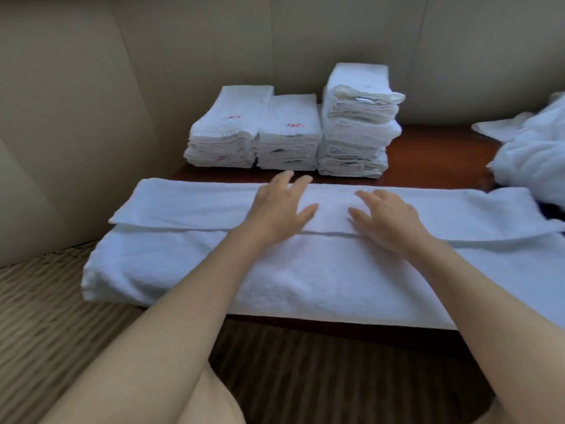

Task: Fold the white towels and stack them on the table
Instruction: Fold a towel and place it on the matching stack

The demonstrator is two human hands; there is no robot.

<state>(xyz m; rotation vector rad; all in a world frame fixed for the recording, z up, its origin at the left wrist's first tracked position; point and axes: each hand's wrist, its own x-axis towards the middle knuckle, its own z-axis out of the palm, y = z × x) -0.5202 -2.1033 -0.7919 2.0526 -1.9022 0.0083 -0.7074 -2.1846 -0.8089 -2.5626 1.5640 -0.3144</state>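
A long white towel (171,258) lies across the front of the dark wooden table (434,154), folded lengthwise, with its upper flap's edge running along the middle. My left hand (279,206) and my right hand (388,217) rest flat on the flap near its centre, fingers straight and spread, a small gap between them. Behind the towel stand three stacks of folded white towels: a low left stack (229,130), a low middle stack (289,136) and a taller right stack (359,120). Red embroidery marks the tops of the two low stacks.
A heap of unfolded white towels (532,154) lies at the table's right end. A beige padded wall runs behind and to the left of the table. Striped carpet (55,307) lies below the table's front edge.
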